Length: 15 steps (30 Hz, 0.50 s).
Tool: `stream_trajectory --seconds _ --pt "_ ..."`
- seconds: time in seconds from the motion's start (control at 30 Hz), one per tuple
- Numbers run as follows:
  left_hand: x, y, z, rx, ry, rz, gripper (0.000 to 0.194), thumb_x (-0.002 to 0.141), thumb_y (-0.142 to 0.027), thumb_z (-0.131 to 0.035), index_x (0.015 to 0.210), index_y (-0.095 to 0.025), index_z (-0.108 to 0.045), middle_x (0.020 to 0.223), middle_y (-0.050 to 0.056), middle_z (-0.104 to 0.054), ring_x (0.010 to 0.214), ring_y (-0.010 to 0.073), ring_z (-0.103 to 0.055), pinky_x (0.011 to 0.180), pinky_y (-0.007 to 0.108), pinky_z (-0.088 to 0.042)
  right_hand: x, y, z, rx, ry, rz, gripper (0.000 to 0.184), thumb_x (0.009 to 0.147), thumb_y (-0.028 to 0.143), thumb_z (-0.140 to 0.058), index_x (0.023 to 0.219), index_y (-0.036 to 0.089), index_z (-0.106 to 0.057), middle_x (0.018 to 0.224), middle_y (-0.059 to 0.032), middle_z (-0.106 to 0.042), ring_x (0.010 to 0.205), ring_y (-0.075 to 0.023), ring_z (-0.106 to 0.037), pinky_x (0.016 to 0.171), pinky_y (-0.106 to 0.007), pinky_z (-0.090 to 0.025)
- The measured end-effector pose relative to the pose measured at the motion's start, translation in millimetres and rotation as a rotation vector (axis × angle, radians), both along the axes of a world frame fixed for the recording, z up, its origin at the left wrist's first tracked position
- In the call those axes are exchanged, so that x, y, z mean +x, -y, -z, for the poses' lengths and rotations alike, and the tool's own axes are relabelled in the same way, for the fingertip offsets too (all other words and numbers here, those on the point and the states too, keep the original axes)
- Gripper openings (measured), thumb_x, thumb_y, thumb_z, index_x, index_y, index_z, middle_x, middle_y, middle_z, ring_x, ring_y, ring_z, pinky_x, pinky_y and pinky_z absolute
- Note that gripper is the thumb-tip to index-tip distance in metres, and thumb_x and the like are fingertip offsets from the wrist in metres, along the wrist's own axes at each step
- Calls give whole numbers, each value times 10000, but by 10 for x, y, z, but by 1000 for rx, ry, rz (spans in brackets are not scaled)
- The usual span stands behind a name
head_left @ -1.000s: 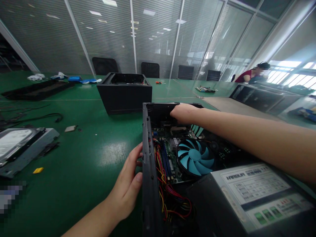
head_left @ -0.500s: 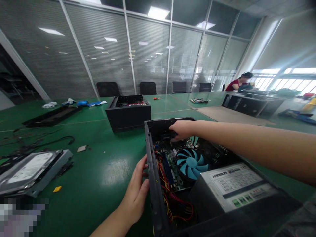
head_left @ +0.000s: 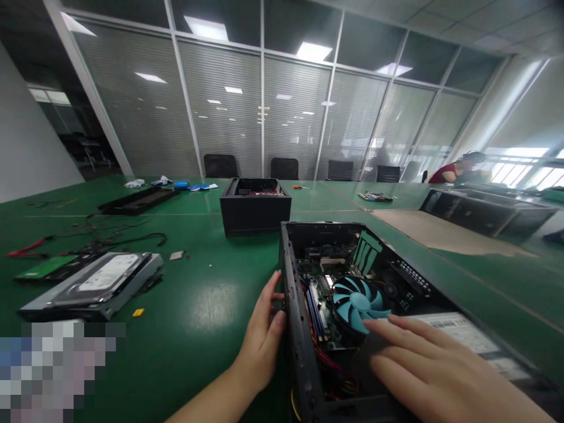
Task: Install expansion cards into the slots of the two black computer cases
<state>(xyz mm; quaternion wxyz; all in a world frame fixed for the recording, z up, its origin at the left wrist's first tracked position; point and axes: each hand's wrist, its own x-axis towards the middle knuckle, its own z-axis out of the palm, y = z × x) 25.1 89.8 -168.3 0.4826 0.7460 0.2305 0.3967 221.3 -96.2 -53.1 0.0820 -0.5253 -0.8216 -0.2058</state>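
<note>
Your hands on the open computer case

Your right hand [head_left: 434, 373] lies flat, fingers spread, on the power supply [head_left: 467, 335] at the near end of the open computer case [head_left: 293, 305], fingertips just short of the blue fan [head_left: 359, 299]. Your left hand [head_left: 264, 335] presses open against the case's outer left wall, fingers together, pinching nothing. The case sits on the green table [head_left: 198, 305]; left of it lies a hard drive [head_left: 94, 285], and beyond it stands a second black case [head_left: 255, 208].
</note>
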Motion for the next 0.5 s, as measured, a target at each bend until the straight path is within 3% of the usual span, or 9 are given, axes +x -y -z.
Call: stream_trajectory --seconds 0.13,0.27,0.4,0.5 --pt "5 -40 -44 -49 78 -143 547 964 -462 -340 1486 -340 -234 1565 47 -255 1191 235 -454 1015 447 -376 70 -164 -34 -53 -115 78 257 720 525 -669 876 320 -676 929 -23 -737 1067 -280 -646 911 -471 -543" --pt "-9 -134 -47 -86 62 -166 516 972 -446 -333 1467 -318 -259 1535 63 -305 1161 216 -460 1035 454 -345 305 -484 -72 -100 -146 211 396 674 663 -670 898 339 -714 1044 -61 -718 1102 -312 -622 922 -518 -523" --pt "-15 -99 -2 -120 19 -118 497 973 -447 -341 1450 -318 -283 1510 69 -331 1147 213 -460 995 427 -375 794 -991 -15 -119 -81 286 472 727 690 -605 977 309 -726 1186 -65 -670 1060 -310 -635 902 -507 -513" --pt "-4 -18 35 -88 18 -66 486 975 -429 -351 1443 -325 -276 1468 67 -365 1111 200 -469 947 395 -404 1267 -1482 55 -114 -52 305 518 737 694 -587 1029 286 -715 1165 -61 -679 1015 -304 -644 879 -472 -505"
